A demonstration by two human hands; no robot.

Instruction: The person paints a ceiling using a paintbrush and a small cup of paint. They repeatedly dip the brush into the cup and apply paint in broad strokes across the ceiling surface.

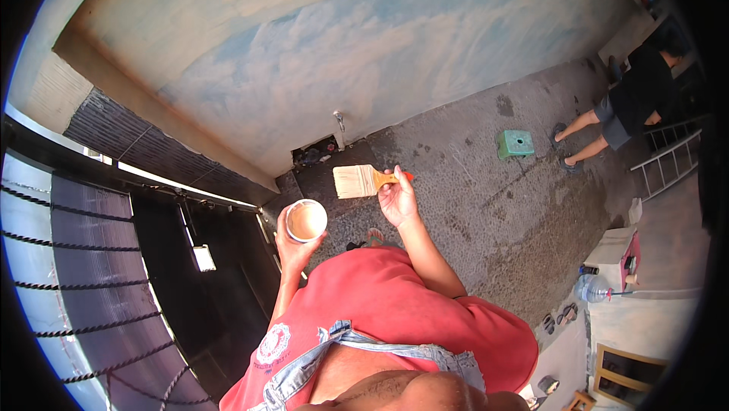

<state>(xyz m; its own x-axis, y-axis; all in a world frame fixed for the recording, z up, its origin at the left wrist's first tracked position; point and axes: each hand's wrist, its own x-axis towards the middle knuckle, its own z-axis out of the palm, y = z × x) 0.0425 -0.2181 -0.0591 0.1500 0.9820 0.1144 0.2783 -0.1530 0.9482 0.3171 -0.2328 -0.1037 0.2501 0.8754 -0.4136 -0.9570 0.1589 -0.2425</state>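
Observation:
My left hand (294, 250) is wrapped round a small white-rimmed cup (306, 220) holding pale peach-coloured paint. To its right and slightly farther off, a wide paintbrush (364, 181) with an orange handle is gripped in my right hand (398, 198). The brush lies level, its bristles pointing left and coated in pale paint. Cup and bristles are apart. Ahead of both hands rises a wall (364, 54) with streaky blue and peach paint.
A tap (339, 119) juts from the wall's foot. On the stony floor (463, 206) stands a green stool (515, 144). At the right are a person in black (642, 96), a ladder (672, 164) and a water bottle (592, 288). A dark gate (205, 274) borders the left.

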